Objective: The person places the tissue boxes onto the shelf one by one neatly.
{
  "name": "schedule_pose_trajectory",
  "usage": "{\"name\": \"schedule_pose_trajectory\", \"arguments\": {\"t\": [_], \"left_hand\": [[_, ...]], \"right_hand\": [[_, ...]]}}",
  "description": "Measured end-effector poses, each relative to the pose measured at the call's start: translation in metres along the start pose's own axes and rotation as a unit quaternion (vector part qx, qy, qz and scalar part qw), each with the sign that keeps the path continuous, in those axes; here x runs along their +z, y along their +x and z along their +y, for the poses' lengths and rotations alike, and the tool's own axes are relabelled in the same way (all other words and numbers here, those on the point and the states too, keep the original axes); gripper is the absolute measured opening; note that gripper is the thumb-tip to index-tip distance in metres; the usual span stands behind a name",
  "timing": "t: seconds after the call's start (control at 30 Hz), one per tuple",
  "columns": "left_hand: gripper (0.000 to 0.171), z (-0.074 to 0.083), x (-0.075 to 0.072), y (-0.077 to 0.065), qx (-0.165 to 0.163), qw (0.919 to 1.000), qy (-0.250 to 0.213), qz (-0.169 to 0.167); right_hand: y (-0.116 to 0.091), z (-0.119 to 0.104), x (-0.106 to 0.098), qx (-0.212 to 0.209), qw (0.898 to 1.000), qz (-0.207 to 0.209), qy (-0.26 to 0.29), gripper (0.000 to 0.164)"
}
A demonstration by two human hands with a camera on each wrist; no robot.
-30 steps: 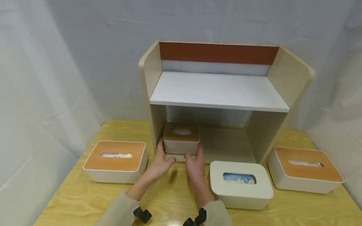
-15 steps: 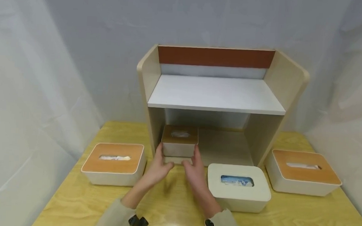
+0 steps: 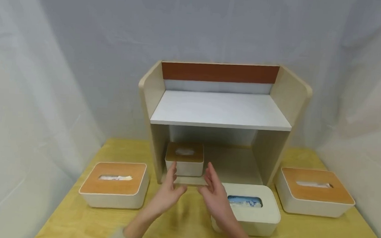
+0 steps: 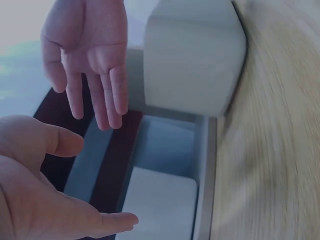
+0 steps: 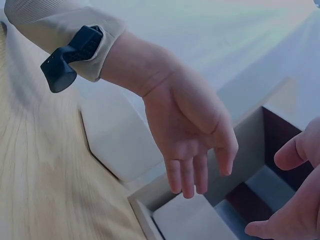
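A small tissue box [image 3: 185, 169] with a brown wooden lid and white sides sits at the left end of the lower compartment of a desk shelf [image 3: 222, 110]. In front of it, my left hand [image 3: 166, 199] is held out with straight fingers, its tips overlapping the box's lower left front in the head view. My right hand [image 3: 217, 202] faces it, fingers extended, just right of the box. Nothing is between the palms. Both wrist views show my left hand [image 4: 45, 195] and right hand [image 5: 295, 200] spread apart, with the white box [image 4: 162, 205] beyond.
A larger tissue box [image 3: 113, 201] with an orange-brown lid stands left of the shelf. An all-white tissue box [image 3: 267, 227] stands at front right, partly behind my right hand. Another wooden-lidded box [image 3: 317, 183] is at far right. White cloth [image 3: 31, 105] hangs around the wooden table [image 3: 304, 235].
My hands have left the small box's sides and drawn back toward me, spreading apart. The box remains in the lower left compartment. The head view has tilted upward.
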State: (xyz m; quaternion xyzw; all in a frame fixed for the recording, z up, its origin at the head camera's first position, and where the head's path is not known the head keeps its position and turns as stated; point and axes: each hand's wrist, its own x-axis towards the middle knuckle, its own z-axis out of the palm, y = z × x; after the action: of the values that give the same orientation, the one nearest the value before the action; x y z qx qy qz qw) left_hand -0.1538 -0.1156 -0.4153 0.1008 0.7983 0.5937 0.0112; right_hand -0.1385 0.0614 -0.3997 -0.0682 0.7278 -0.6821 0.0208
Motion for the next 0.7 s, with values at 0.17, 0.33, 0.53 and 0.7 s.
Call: {"name": "schedule_pose_trajectory", "arguments": {"t": [0.17, 0.33, 0.53, 0.7], "left_hand": [[0.087, 0.007, 0.007, -0.007, 0.007, 0.9998, -0.005, -0.020], [0.087, 0.014, 0.012, -0.011, 0.006, 0.9986, -0.012, -0.051], [0.085, 0.020, 0.017, -0.012, 0.014, 0.9985, -0.018, -0.051], [0.084, 0.023, 0.017, -0.014, 0.021, 0.9985, -0.010, -0.049]], "right_hand": [[-0.010, -0.002, -0.020, -0.019, 1.000, -0.013, 0.005, 0.078], [-0.016, -0.003, -0.044, -0.032, 0.999, -0.013, 0.006, 0.076], [-0.017, -0.008, -0.071, -0.035, 0.999, -0.013, -0.013, 0.075], [-0.017, -0.011, -0.087, -0.044, 0.998, -0.006, -0.033, 0.074]]}}
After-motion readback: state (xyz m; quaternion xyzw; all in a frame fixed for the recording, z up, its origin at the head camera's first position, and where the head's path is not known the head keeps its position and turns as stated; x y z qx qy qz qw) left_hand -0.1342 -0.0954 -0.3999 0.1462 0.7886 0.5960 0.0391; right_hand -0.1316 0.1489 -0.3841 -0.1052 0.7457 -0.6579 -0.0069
